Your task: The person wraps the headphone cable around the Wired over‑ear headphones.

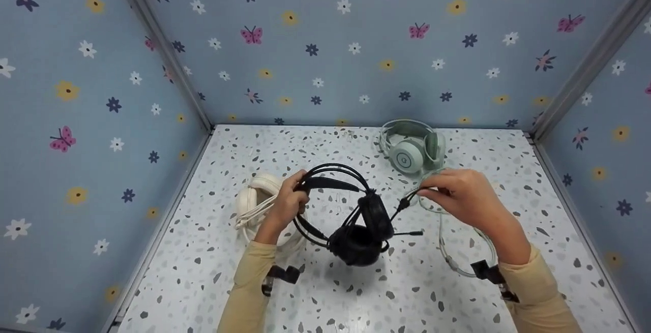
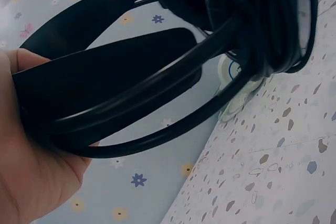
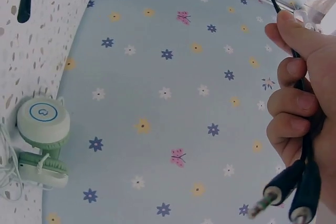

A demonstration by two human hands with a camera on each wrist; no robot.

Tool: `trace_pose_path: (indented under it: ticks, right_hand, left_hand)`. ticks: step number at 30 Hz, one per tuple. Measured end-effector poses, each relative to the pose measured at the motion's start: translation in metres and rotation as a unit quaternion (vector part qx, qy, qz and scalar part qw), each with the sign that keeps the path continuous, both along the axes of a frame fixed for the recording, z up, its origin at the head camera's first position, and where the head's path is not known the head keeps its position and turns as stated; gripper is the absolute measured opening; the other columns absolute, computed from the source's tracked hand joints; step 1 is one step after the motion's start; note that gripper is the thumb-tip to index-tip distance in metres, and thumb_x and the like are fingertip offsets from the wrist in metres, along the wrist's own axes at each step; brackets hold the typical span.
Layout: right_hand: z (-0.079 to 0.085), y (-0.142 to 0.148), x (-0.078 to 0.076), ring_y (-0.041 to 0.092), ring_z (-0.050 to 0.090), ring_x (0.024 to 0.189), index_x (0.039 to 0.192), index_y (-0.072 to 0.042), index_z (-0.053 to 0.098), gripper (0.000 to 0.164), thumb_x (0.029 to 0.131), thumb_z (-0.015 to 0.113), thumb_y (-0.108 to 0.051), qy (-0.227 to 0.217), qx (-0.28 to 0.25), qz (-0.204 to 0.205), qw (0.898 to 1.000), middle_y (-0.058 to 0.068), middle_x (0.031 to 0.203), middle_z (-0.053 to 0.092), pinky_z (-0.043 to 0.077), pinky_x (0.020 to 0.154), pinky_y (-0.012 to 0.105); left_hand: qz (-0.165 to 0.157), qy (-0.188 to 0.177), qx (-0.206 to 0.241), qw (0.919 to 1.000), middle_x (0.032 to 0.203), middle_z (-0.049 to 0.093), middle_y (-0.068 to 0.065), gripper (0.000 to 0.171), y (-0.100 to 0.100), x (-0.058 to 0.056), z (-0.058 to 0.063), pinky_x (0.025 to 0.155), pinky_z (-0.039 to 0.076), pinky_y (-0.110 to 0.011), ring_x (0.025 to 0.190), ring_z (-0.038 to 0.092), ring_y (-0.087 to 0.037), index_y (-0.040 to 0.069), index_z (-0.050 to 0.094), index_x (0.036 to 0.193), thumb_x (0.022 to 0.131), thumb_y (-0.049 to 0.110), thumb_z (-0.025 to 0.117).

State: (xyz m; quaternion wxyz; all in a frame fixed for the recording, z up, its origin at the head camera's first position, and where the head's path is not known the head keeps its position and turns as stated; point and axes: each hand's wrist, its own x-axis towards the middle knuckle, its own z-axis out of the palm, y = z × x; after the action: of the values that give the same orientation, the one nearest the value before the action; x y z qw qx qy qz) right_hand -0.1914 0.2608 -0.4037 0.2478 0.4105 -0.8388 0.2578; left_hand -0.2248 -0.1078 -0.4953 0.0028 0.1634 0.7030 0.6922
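Head view first, with the green headset as my landmark. The black headset is left of it and closer to the wearer, looks lifted off the desk. Left hand has its grip curled round the band, on the end away from the green headset's side. So the long axis runs from that grip across to the cups, kinda slanting toward the wearer. The cups are actually nearer the right hand, which pinches the black cable just in front of the green headset, a bit to its right. IMO that's the relation that matters: band at one hand, cable slanting up from the cups to the other. The mic pokes out below that cable, on the wearer's side of the green headset. White headset is further left of the green one, beside the left hand. Can't spot any containers.

Left wrist view: fingers wrapped round the band, cups out at the far end, partly covering the green headset.

Right wrist view: fingers folded over the cable, two plugs dangling below the fist, well apart from the green headset here.
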Motion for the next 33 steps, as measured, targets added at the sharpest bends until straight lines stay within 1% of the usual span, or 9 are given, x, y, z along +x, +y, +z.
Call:
trace_pose_path:
  ticks: [3,6,9,12,18,21,27,30,33]
  right_hand:
    - [-0.001,-0.009,0.002,0.004,0.055,0.056,0.086,-0.015,0.076,0.007,0.08,0.08,-0.014,0.037,-0.002,0.023,0.999,-0.006,0.075,0.067,0.043,0.048,0.023]
    - [0.005,-0.022,0.01,0.005,0.053,0.052,0.085,-0.013,0.075,0.006,0.084,0.076,-0.018,0.093,-0.006,0.043,0.995,-0.005,0.07,0.064,0.042,0.045,0.022]
    - [0.012,-0.038,0.018,0.004,0.047,0.046,0.085,-0.012,0.073,0.007,0.086,0.074,-0.019,0.144,0.0,0.065,0.987,-0.005,0.064,0.057,0.04,0.041,0.021]
    - [0.018,-0.048,0.022,0.003,0.042,0.043,0.085,-0.012,0.073,0.006,0.086,0.074,-0.018,0.17,0.015,0.085,0.982,-0.006,0.061,0.052,0.037,0.04,0.017]
    - [0.019,-0.032,0.003,0.006,0.049,0.045,0.085,-0.009,0.076,0.01,0.084,0.076,-0.019,0.138,-0.017,0.059,0.989,-0.002,0.065,0.062,0.04,0.041,0.02]
    - [0.012,-0.022,-0.006,0.005,0.051,0.049,0.086,-0.01,0.076,0.01,0.081,0.079,-0.019,0.114,-0.024,0.054,0.992,-0.002,0.069,0.064,0.041,0.043,0.021]
    - [-0.013,-0.011,-0.019,0.004,0.051,0.054,0.088,-0.012,0.076,0.013,0.077,0.081,-0.008,0.018,-0.056,0.073,0.996,-0.005,0.076,0.068,0.039,0.048,0.018]
    - [-0.03,-0.005,-0.024,0.004,0.05,0.055,0.092,-0.01,0.076,0.013,0.082,0.075,-0.002,-0.098,-0.081,0.082,0.989,-0.004,0.076,0.068,0.04,0.05,0.018]
    - [-0.045,-0.001,-0.023,0.006,0.045,0.053,0.099,-0.003,0.074,0.014,0.092,0.063,0.001,-0.253,-0.098,0.093,0.958,0.006,0.072,0.064,0.04,0.049,0.022]
  left_hand:
    - [0.021,0.043,-0.077,0.9959,0.067,0.042,-0.004,0.027,0.007,0.0,-0.003,0.047,0.034,-0.027,0.05,0.037,-0.014,-0.005,0.051,0.093,0.069,-0.008,0.042]
    - [0.089,0.085,-0.157,0.9799,0.072,0.046,-0.003,0.026,0.017,0.001,-0.008,0.056,0.036,-0.029,0.059,0.041,-0.015,0.004,0.055,0.095,0.073,-0.005,0.045]
    - [0.15,0.094,-0.185,0.9667,0.069,0.046,-0.002,0.022,0.026,0.003,-0.014,0.057,0.034,-0.032,0.06,0.04,-0.017,0.009,0.056,0.092,0.074,-0.001,0.047]
    - [0.158,0.097,-0.176,0.9669,0.067,0.044,-0.001,0.019,0.03,0.004,-0.018,0.055,0.033,-0.032,0.058,0.039,-0.017,0.009,0.054,0.089,0.074,-0.001,0.048]
    - [-0.007,0.055,-0.053,0.997,0.066,0.039,-0.002,0.024,0.027,0.008,-0.018,0.047,0.031,-0.028,0.048,0.03,-0.012,-0.002,0.05,0.096,0.074,-0.008,0.041]
    - [-0.105,0.021,0.034,0.9936,0.064,0.036,-0.003,0.027,0.022,0.013,-0.017,0.041,0.025,-0.027,0.043,0.025,-0.013,-0.007,0.045,0.096,0.07,-0.01,0.036]
    - [-0.194,-0.03,0.177,0.9645,0.063,0.036,0.0,0.037,0.019,0.017,-0.015,0.042,0.019,-0.025,0.046,0.022,-0.01,0.005,0.051,0.096,0.065,-0.011,0.038]
    - [-0.224,-0.066,0.271,0.9339,0.062,0.034,0.002,0.043,0.019,0.018,-0.017,0.043,0.015,-0.024,0.047,0.018,-0.008,0.011,0.056,0.101,0.069,-0.012,0.036]
    - [-0.261,-0.094,0.345,0.8964,0.063,0.033,0.004,0.049,0.021,0.022,-0.019,0.043,0.014,-0.023,0.048,0.014,-0.008,0.011,0.059,0.107,0.075,-0.013,0.031]
